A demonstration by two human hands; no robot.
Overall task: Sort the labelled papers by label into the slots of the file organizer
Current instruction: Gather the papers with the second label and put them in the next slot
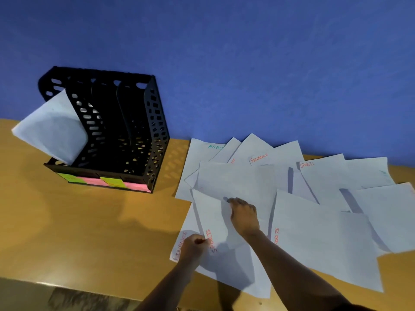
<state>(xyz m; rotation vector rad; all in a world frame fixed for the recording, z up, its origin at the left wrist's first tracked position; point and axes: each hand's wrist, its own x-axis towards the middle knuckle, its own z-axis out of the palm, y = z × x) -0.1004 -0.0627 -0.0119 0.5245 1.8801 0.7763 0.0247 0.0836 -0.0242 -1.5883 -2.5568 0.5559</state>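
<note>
At lower centre, the left hand (195,245) pinches the SPORTS paper (221,223); the right hand (243,215) presses it flat, fingers curled. File organizer (125,131) stands upper left.

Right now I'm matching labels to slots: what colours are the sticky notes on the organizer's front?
Alternating green and pink sticky notes, in the head view.

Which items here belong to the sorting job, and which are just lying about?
Job: black file organizer; sticky labels; filed sheet; spread labelled papers; SPORTS sheet under both hands: left hand, right hand.
Lying about: nothing; only wooden table, blue wall.
</note>
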